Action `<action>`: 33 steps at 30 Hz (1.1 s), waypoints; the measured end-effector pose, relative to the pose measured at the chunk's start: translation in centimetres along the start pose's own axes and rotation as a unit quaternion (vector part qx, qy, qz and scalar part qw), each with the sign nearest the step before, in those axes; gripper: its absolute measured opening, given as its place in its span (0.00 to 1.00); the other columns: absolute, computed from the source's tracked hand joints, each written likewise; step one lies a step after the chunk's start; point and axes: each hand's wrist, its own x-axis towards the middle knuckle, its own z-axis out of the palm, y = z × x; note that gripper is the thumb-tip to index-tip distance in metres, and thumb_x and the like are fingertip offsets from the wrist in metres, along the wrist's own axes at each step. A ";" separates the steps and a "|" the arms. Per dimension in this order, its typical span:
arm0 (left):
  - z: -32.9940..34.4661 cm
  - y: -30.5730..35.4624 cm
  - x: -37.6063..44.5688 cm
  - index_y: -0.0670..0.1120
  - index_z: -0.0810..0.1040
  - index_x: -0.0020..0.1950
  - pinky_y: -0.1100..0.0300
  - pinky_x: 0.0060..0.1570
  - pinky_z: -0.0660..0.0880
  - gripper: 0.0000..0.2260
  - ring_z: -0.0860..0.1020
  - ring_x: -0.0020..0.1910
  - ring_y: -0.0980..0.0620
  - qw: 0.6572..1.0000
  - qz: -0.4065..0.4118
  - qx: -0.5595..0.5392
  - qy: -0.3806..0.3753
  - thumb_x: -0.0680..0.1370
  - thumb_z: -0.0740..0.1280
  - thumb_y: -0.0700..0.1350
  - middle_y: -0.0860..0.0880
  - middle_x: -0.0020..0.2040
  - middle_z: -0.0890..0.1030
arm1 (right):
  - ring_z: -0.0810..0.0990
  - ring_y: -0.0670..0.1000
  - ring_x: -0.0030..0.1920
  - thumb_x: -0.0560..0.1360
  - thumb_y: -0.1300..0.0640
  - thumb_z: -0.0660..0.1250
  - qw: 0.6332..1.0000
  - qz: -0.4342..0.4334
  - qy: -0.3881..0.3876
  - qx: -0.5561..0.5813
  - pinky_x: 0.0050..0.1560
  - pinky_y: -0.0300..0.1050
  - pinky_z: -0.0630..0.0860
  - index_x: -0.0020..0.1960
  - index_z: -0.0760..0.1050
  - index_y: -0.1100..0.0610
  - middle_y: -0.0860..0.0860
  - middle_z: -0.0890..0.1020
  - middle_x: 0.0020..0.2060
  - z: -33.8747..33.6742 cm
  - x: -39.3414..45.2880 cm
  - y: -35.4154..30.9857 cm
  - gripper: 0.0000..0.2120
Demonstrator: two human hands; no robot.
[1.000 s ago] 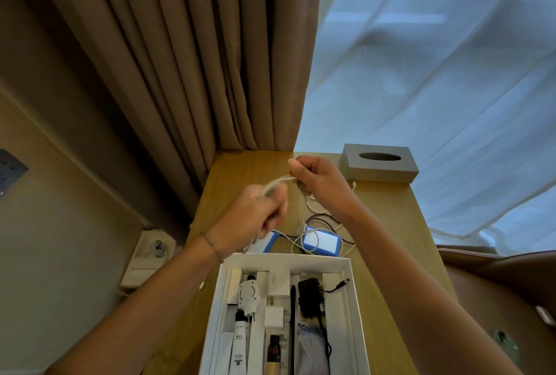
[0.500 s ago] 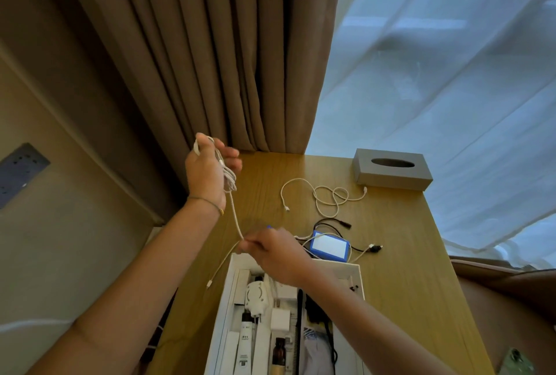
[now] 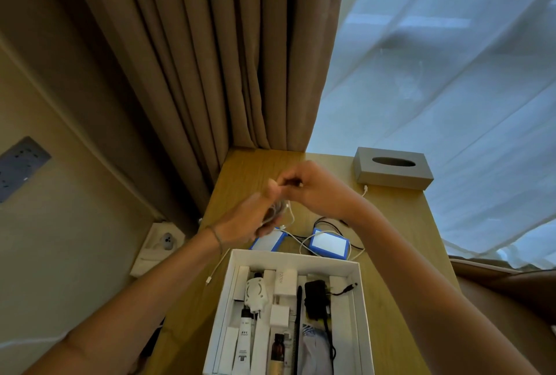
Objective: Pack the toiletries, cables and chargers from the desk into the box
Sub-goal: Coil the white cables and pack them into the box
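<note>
Winding a white cable [image 3: 290,215] above the middle of the tabletop [image 3: 400,215]: left hand [image 3: 255,218] closed around the gathered loops, right hand [image 3: 313,186] pinched shut on the strand just above it; a loose tail [image 3: 215,269] hangs off the left hand past the box's left far corner, its plug dangling beside the tabletop's left edge. Risks, as judged: the tail could catch the box rim or swing over the left edge; the coil, slack and springy, could unwind if either grip loosens; the strand runs close to the tangle of black and white leads around the two blue-edged packs [image 3: 329,246], so pulling could drag those along. Box [image 3: 365,308]: white, open, at the near middle of the tabletop, already holding chargers, a black adapter [image 3: 314,298], tubes and a small brown bottle [image 3: 277,350] in rows; free room looks scant, so a loose coil may not sit flat. Tabletop: light wood, narrow. Far right corner: grey tissue box [image 3: 392,168], a white plug [image 3: 365,189] lying just before it. Room: brown curtain at far left corner, sheer white curtain along the right, beige wall with socket panel at left.
</note>
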 end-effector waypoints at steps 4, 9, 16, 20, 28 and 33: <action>-0.5 0.4 -1.1 0.44 0.72 0.36 0.67 0.23 0.64 0.20 0.65 0.22 0.57 0.998 -0.019 0.043 -0.045 0.82 0.60 0.56 0.50 0.26 0.70 | 0.80 0.55 0.38 0.77 0.51 0.71 1.000 0.016 -0.013 0.008 0.43 0.52 0.77 0.43 0.83 0.57 0.56 0.83 0.36 -0.5 -0.2 1.0 0.11; -0.7 -0.1 -1.9 0.39 0.79 0.48 0.62 0.25 0.70 0.22 0.73 0.25 0.52 0.997 -0.015 -0.007 0.074 0.85 0.54 0.53 0.46 0.32 0.80 | 0.70 0.43 0.29 0.84 0.55 0.62 0.980 0.058 -0.034 0.186 0.35 0.37 0.67 0.42 0.78 0.65 0.46 0.74 0.28 0.3 -1.1 2.4 0.18; -1.0 0.2 -0.8 0.40 0.79 0.61 0.50 0.55 0.79 0.25 0.84 0.55 0.44 0.915 -0.039 -0.265 0.303 0.85 0.48 0.54 0.42 0.55 0.85 | 0.81 0.60 0.39 0.80 0.65 0.66 0.960 0.057 0.157 0.226 0.48 0.53 0.79 0.55 0.84 0.61 0.53 0.84 0.35 3.3 -1.3 3.2 0.09; -3.7 1.0 -0.5 0.39 0.75 0.64 0.48 0.62 0.75 0.27 0.81 0.62 0.43 0.836 0.044 -0.461 0.295 0.85 0.47 0.57 0.39 0.61 0.82 | 0.80 0.54 0.35 0.80 0.63 0.68 0.967 0.106 0.189 0.137 0.39 0.47 0.78 0.53 0.86 0.57 0.47 0.85 0.33 5.1 -2.0 4.7 0.08; -8.0 1.4 1.8 0.47 0.75 0.45 0.55 0.35 0.80 0.20 0.82 0.33 0.51 0.804 0.035 -0.401 0.438 0.83 0.54 0.60 0.49 0.34 0.82 | 0.85 0.47 0.39 0.80 0.61 0.64 0.995 0.090 0.006 -0.040 0.49 0.50 0.82 0.54 0.85 0.51 0.44 0.87 0.39 8.7 -5.0 2.3 0.13; -6.6 -1.1 3.7 0.48 0.73 0.38 0.63 0.23 0.68 0.21 0.70 0.23 0.57 0.877 -0.005 -0.105 0.470 0.83 0.53 0.59 0.52 0.28 0.72 | 0.84 0.43 0.39 0.79 0.60 0.65 0.996 -0.018 -0.059 -0.059 0.44 0.43 0.81 0.53 0.85 0.52 0.45 0.87 0.42 7.8 -5.1 -2.9 0.11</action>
